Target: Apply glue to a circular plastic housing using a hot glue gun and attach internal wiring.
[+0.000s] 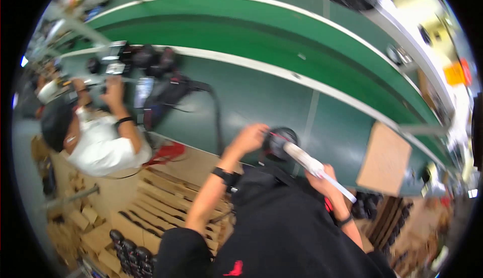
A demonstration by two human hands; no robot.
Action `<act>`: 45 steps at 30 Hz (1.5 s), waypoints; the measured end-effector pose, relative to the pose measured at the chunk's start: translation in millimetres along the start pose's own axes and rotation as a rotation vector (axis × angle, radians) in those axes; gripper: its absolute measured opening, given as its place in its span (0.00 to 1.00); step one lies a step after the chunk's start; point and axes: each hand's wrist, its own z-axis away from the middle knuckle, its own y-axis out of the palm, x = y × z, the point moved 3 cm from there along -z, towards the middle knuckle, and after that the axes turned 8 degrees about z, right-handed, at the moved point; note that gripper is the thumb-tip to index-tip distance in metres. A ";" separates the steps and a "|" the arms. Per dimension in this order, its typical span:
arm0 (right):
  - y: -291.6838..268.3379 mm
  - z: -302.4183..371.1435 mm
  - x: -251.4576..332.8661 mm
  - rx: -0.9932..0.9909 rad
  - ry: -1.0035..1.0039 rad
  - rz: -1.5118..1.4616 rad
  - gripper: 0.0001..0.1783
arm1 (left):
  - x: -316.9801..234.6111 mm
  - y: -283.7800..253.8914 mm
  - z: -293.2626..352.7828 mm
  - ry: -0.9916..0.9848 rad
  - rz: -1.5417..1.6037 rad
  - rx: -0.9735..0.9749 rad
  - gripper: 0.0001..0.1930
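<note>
At the near edge of the green workbench (251,94), my left hand (253,138) has its fingers closed on the left rim of a black, round, ring-like part (274,144) with thin reddish lines. My right hand (322,178) is wrapped round a long white stick-shaped tool (305,160). One end of this tool meets or overlaps the black part, and its thin pale tail slants down past my right wrist. Blur hides the tool's exact kind and whether its tip touches the part. Dark bands circle both my wrists.
A brown cardboard sheet (385,158) lies on the bench to the right. Leftward are a black bag-like item with a strap (173,92) and several dark round parts (153,59). A co-worker in white (105,139) works there. A green shelf (241,31) spans the back; wooden pallets (161,202) lie below.
</note>
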 end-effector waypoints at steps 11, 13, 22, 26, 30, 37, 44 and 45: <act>-4.8 23.7 -66.8 0.105 0.243 -0.421 0.12 | 0.5 24.8 23.4 0.060 -0.007 0.301 0.64; -2.0 36.2 -116.6 0.056 0.246 -0.535 0.12 | -6.2 30.3 23.6 0.095 -0.015 0.277 0.66; -32.7 45.6 -274.8 -0.266 0.499 -0.234 0.17 | -21.8 67.3 28.0 0.126 -0.033 0.074 0.69; -78.6 25.2 -275.2 -0.349 0.197 0.184 0.19 | -7.7 78.5 49.7 0.019 0.014 -0.126 0.69; -91.0 17.6 -270.8 -0.284 0.356 0.475 0.19 | 2.3 76.5 81.4 -0.045 -0.005 -0.337 0.69; -59.2 38.0 -287.2 -0.614 -0.307 0.932 0.18 | -19.6 41.5 244.6 -0.274 -0.032 -0.935 0.62; -9.8 -12.1 -422.5 -0.419 -0.431 0.823 0.19 | 9.0 111.1 488.2 -0.567 0.173 -1.685 0.55; -9.8 -5.4 -386.8 -0.386 -0.417 0.799 0.19 | 19.3 124.4 512.4 -0.659 0.181 -1.754 0.54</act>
